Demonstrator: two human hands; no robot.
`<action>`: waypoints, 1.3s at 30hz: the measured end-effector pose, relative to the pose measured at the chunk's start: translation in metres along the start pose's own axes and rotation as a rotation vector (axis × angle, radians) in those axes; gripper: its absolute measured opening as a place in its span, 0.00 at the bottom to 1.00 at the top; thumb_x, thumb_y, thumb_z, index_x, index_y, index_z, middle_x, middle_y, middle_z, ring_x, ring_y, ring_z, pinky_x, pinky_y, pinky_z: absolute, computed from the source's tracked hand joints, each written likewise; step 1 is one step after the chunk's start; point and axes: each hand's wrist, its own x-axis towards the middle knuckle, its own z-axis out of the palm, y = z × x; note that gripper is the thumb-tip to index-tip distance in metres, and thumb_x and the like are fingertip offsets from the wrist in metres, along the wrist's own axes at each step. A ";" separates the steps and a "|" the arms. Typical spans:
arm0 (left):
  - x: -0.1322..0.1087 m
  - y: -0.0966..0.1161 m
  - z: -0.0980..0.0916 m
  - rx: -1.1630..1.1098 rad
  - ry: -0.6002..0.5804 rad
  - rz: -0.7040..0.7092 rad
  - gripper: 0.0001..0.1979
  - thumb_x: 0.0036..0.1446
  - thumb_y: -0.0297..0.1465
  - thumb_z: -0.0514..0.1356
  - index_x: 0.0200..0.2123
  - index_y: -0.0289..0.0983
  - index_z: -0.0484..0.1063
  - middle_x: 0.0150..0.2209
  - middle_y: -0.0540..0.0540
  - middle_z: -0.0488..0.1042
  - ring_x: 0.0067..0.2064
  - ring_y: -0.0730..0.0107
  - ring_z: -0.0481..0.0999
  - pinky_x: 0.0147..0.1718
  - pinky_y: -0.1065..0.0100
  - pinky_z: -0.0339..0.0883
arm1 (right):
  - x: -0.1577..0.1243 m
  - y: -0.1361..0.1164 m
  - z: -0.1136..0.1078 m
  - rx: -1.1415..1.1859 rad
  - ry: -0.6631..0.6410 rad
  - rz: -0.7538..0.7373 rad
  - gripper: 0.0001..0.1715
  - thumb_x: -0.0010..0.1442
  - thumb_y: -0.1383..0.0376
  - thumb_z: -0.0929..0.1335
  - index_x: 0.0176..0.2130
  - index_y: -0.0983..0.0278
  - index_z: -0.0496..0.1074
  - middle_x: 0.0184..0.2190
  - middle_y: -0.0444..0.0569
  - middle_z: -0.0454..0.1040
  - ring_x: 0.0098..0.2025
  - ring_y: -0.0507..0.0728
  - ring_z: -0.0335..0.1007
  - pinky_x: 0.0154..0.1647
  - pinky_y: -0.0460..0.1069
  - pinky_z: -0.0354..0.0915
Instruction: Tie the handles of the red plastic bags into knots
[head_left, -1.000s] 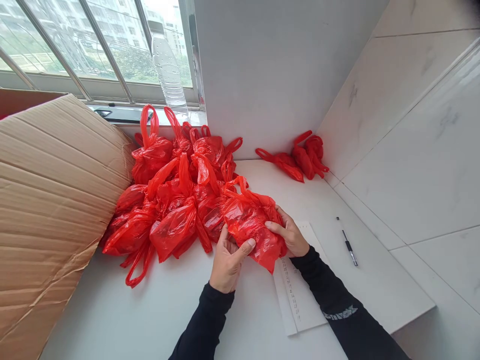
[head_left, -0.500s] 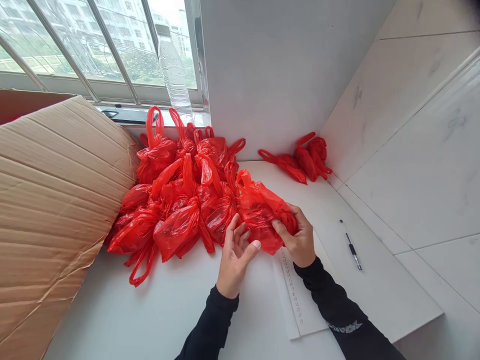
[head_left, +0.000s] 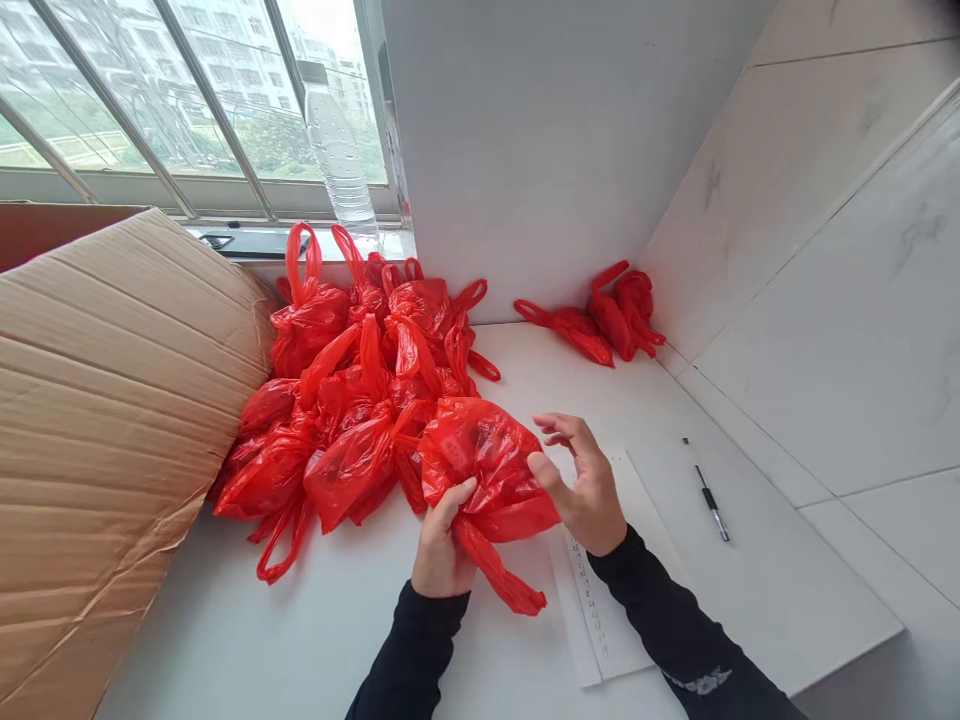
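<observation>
A red plastic bag (head_left: pixel 487 460) hangs over the white table, its handles drooping toward me. My left hand (head_left: pixel 444 545) grips its lower left side, the thumb on top and the other fingers hidden beneath. Just right of the bag, my right hand (head_left: pixel 581 485) is apart from it, fingers spread and curved. Several knotted red bags (head_left: pixel 352 450) are heaped behind and to the left. Under my right wrist lies a paper sheet (head_left: pixel 622 600) with writing along its left part.
A cardboard box (head_left: pixel 127 420) stands at the left. A water bottle (head_left: pixel 339 160) and a dark flat device (head_left: pixel 259 242) rest on the windowsill. More red bags (head_left: pixel 611 320) lie in the far corner. On the table (head_left: pixel 795 620) at the right is a pen (head_left: pixel 711 500), its cap apart.
The bag has moved left and toward me and turned, its handles now pointing down. My left hand has taken hold of it; my right hand has let go.
</observation>
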 end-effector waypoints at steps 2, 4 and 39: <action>0.001 -0.001 -0.004 0.025 0.027 -0.025 0.11 0.44 0.31 0.70 0.32 0.34 0.77 0.41 0.43 0.82 0.49 0.48 0.80 0.50 0.56 0.73 | 0.005 0.005 0.000 0.103 -0.123 0.166 0.25 0.61 0.56 0.70 0.56 0.58 0.69 0.49 0.51 0.75 0.47 0.60 0.73 0.51 0.57 0.69; 0.002 -0.003 -0.007 0.062 0.033 -0.040 0.11 0.43 0.31 0.70 0.31 0.34 0.76 0.38 0.43 0.82 0.47 0.49 0.81 0.48 0.57 0.74 | 0.007 0.009 0.001 0.214 -0.209 0.274 0.25 0.61 0.54 0.70 0.55 0.59 0.69 0.45 0.49 0.76 0.43 0.58 0.74 0.48 0.54 0.70; 0.004 -0.017 -0.016 0.489 -0.042 0.344 0.18 0.59 0.41 0.63 0.49 0.38 0.75 0.48 0.42 0.79 0.54 0.56 0.75 0.57 0.58 0.65 | 0.002 0.025 0.009 0.568 -0.204 0.379 0.12 0.62 0.56 0.71 0.40 0.62 0.73 0.34 0.45 0.77 0.36 0.55 0.72 0.39 0.47 0.67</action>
